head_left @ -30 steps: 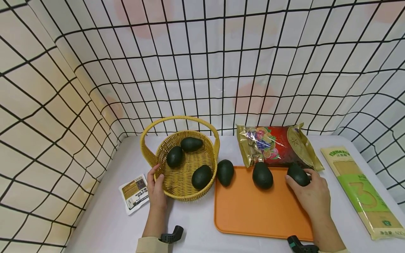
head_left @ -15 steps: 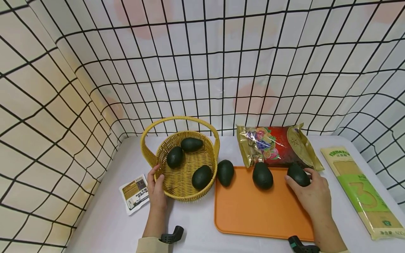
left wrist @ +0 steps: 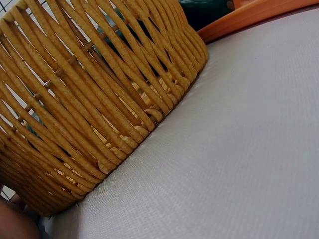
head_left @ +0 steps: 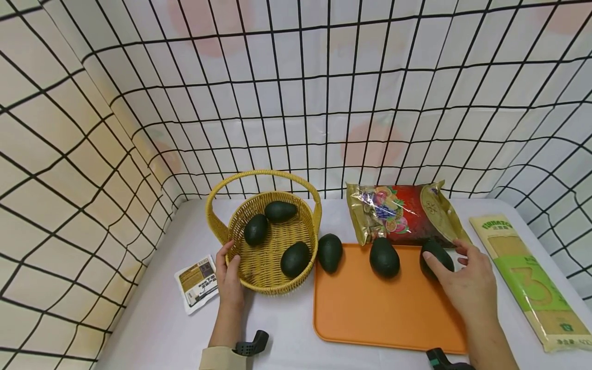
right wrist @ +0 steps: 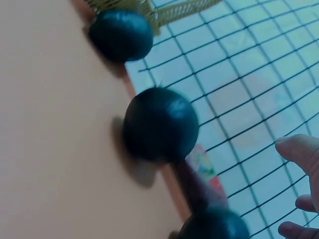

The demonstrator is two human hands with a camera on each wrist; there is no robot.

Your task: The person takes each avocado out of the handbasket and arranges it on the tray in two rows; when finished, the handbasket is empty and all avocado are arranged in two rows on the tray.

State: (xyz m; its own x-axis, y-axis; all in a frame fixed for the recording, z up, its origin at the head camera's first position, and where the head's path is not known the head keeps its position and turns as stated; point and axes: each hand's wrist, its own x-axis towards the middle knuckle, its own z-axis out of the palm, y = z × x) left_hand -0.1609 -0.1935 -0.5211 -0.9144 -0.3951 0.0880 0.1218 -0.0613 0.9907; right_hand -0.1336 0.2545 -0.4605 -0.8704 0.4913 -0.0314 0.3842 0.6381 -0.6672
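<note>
In the head view my left hand (head_left: 230,282) holds the near left side of a yellow woven basket (head_left: 268,257), its thumb at the rim. Three dark green avocados (head_left: 294,259) lie inside. An orange tray (head_left: 379,313) stands to the basket's right, with three more avocados along its far edge: one by the basket (head_left: 330,253), a middle one (head_left: 384,257) and a right one (head_left: 442,253). Around the right one my right hand (head_left: 474,288) is spread, thumb over its near side, fingers off to the right. The right wrist view shows the fingers (right wrist: 301,152) apart from the avocados.
Behind the tray lies a red and gold packet (head_left: 402,213) with printed fruit. A long green-labelled pasta pack (head_left: 529,277) is at the far right, a small white and brown sachet (head_left: 196,282) left of the basket. Black netting (head_left: 300,103) surrounds the table.
My right hand has loosened from the right avocado and drawn slightly to the right, its fingers spreading. The avocado stays on the tray's far edge. My left hand and the basket have not moved.
</note>
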